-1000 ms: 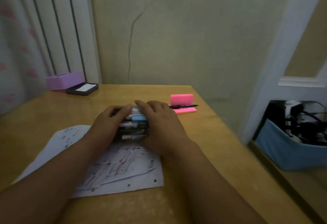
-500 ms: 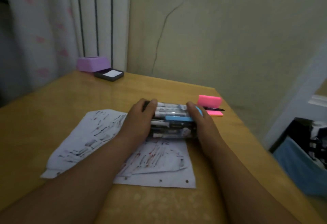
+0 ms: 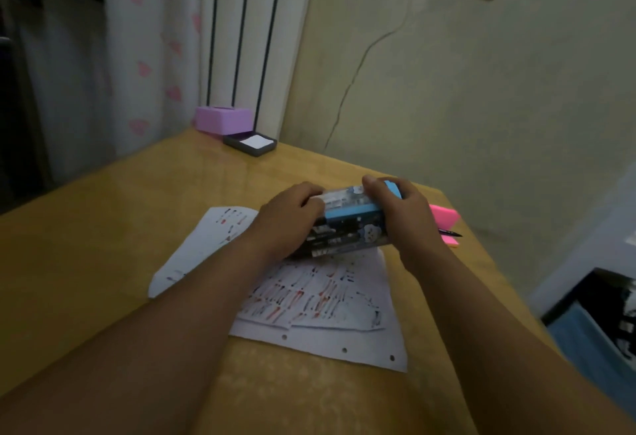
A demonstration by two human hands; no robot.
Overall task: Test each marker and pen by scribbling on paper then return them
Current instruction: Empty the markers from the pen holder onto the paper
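One marker case [image 3: 347, 231] runs crosswise, perhaps tilted; left hand [image 3: 289, 221] and right hand [image 3: 402, 214] grip its ends.

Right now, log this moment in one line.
left hand: grips pen case left end | right hand: grips right end | pen case: over scribbled paper | black pen: on pink pad

Left hand [image 3: 292, 221] and right hand [image 3: 402, 214] grip opposite ends of pen case [image 3: 347, 224] | case over far edge of scribbled paper sheets [image 3: 327, 300] on table [image 3: 103, 245] | black pen [image 3: 451, 233] on pink notepad [image 3: 444, 213], just beside right hand | purple box [image 3: 223, 120] at far corner
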